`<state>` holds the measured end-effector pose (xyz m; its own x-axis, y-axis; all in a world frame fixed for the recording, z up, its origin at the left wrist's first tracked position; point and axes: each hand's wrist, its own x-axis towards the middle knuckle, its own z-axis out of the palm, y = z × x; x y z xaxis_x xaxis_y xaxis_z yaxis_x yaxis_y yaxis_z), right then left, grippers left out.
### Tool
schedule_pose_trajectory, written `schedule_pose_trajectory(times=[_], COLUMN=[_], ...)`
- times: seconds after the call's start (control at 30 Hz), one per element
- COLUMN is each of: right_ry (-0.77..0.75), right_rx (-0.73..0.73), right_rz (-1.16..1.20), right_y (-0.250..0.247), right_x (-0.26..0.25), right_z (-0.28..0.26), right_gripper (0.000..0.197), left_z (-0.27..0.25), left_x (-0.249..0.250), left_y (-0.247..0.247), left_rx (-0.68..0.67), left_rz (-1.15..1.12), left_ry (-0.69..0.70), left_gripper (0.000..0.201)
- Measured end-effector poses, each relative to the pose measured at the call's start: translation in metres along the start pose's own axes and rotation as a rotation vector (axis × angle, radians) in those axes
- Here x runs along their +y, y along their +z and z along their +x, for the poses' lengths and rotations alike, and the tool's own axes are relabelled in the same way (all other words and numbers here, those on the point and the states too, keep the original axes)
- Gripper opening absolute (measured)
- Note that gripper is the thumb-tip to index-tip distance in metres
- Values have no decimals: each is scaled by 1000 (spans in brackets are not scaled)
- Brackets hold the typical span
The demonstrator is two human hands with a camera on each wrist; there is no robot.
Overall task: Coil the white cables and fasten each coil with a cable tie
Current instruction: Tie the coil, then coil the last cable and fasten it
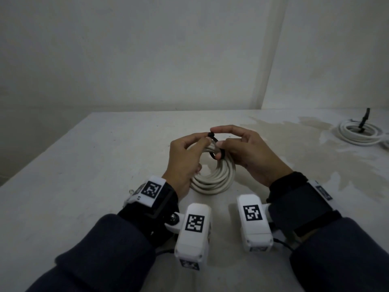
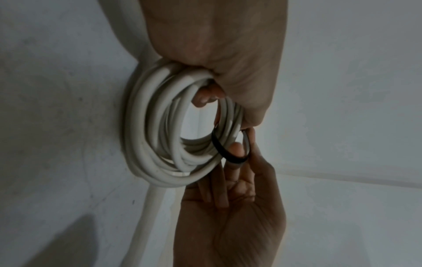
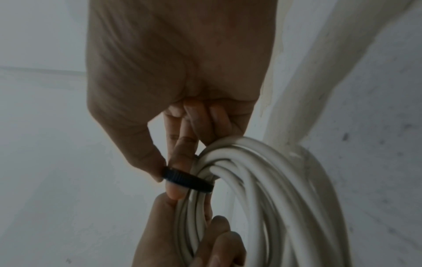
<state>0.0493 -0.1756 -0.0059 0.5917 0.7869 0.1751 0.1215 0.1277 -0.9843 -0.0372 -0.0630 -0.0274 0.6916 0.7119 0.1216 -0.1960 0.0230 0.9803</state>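
Hands meet at the far edge of a white cable coil (image 1: 212, 175) that stands tilted on the table (image 1: 84, 165), its near edge resting on the surface and its far edge lifted. A black cable tie (image 1: 216, 148) loops loosely round the bundle at that raised edge, running crosswise to the strands. The left hand (image 1: 185, 163) curls round the left side of the coil and pinches the tie's head between thumb and forefinger at the very top. The right hand (image 1: 246, 152) comes from the other side, its thumb and fingertips pinching the band just beside that head; the right wrist view shows the ribbed band (image 3: 187, 180) pressed across a fingertip, with slack between band and cable. Whether the tail is already threaded through the head cannot be told. The loop seems not yet drawn snug, so the coming pull probably runs away from the head toward the right hand, which is best placed to draw it. A second coil (image 1: 360, 133), already tied, lies well apart at the far right.
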Motion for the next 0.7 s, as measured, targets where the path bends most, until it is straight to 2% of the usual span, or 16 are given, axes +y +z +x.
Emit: schedule_pose_trajectory(times=[0.7], right_ry=[-3], right_rx=[3], right_rz=[19], right_y=[0], right_x=[-1], right_z=[-1], right_gripper=[30], left_z=[-1], left_x=[1], left_y=[0], left_rx=[-4], left_rz=[19], left_ry=[6], left_gripper=[16])
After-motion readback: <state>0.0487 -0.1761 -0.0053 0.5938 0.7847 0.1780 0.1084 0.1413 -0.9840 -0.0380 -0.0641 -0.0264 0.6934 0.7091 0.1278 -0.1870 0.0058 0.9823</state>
